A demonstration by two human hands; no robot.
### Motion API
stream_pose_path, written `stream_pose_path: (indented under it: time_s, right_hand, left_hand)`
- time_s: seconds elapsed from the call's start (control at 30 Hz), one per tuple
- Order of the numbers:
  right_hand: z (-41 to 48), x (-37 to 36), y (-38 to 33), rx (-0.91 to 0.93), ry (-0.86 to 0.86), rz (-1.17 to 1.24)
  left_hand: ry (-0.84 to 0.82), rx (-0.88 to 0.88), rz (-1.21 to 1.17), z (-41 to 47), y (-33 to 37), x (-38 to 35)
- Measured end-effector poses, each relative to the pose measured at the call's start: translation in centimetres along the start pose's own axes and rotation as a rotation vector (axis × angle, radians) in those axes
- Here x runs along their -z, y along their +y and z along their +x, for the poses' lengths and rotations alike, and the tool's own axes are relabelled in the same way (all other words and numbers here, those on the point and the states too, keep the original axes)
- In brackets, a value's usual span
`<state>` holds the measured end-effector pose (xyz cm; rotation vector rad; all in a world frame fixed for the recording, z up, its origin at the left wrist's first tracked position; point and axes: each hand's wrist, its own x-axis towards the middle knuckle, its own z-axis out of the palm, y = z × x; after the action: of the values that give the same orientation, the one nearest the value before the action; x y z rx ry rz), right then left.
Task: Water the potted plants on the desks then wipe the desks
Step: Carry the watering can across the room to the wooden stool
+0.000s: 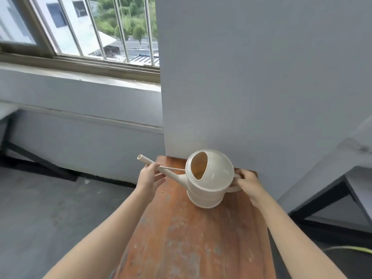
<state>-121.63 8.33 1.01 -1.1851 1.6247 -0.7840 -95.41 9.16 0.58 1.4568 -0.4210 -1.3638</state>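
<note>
One cream watering can (209,179) sits above the wooden desk (191,238), its spout pointing upper left. The left hand (150,177) pinches the spout and the right hand (247,183) grips the handle.

Cream watering can (209,178), tilted, long spout (146,160) to the left, at the far end of the worn orange desk (191,238).

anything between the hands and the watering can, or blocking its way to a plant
Nothing: the right hand grips the watering can by its handle, the left hand holds its spout. No plant is in view, so that path is unknown.
</note>
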Motion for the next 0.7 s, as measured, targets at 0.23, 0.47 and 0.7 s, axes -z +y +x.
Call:
stream_pose_path:
  time_s: [0.23, 0.47, 0.7]
  right_hand:
    - [2.9, 0.0, 1.1, 0.009, 0.018, 0.038]
    - [2.0, -0.2, 1.6, 0.04, 0.137, 0.133]
    - [-4.2, -2.2, 1.5, 0.153, 0.452, -0.116]
  left_hand:
    - [0.014, 0.027, -0.107, 1.5, -0.8, -1.8]
    - [-0.045, -0.016, 0.023, 1.2, -1.1, -1.6]
    - [-0.053, -0.037, 0.158, -2.6, -1.0, 4.5]
